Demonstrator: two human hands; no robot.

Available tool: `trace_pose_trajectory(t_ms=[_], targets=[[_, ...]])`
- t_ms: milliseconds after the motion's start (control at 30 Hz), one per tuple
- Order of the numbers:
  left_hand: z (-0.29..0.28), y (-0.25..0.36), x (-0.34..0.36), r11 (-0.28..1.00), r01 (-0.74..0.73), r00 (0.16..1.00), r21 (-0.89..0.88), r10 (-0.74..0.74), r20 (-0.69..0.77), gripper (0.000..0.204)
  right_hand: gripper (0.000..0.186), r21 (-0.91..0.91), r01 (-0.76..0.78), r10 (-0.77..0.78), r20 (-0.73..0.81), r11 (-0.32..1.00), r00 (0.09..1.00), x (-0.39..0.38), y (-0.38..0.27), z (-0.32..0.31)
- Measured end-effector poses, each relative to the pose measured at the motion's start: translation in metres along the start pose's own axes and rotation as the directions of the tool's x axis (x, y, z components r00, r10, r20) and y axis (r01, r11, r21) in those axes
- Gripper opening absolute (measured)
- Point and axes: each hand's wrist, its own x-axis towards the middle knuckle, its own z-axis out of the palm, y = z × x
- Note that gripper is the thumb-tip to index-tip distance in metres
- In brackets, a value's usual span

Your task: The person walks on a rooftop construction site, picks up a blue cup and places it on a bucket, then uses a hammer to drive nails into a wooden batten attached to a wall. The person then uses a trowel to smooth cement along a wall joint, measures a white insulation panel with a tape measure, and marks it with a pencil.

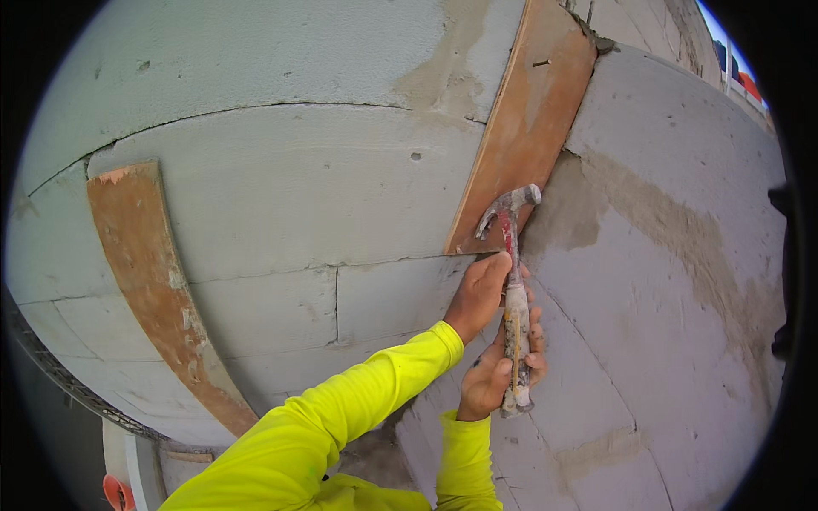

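The right hand point(487, 381) has its fingers curled around the grip of a paint-spattered claw hammer point(516, 307), held head up in front of the lower end of a brown wooden board point(524, 119). The left hand point(479, 294) is at the hammer's neck, thumb against it — whether its partly hidden fingers hold anything, I cannot tell. A nail point(542, 63) sticks out of the board high up; a second board point(153, 281) stands left against the block wall point(281, 187).
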Motion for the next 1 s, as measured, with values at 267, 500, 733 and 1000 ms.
trace_pose_trajectory(t_ms=[267,500,733,1000], targets=[[-0.045,-0.004,0.019,0.772,-0.208,0.927,0.601,0.351,-0.13,0.017,0.024,0.045,0.105,-0.107,0.027,0.993,0.994,0.022,0.005,0.005],[-0.033,-0.004,0.022,0.854,-0.043,0.932,0.518,0.221,-0.289,0.02,0.025,-0.001,0.173,-0.169,0.214,0.985,0.962,0.061,-0.01,0.0],[-0.029,-0.003,0.022,0.876,-0.035,0.916,0.481,0.221,-0.336,0.022,0.025,0.179,0.17,-0.215,0.274,0.969,0.937,0.126,-0.03,0.015],[-0.022,0.021,0.017,0.965,0.08,0.947,0.251,0.006,-0.322,0.031,0.027,0.174,0.169,-0.211,0.258,0.97,0.943,0.127,-0.033,0.01]])
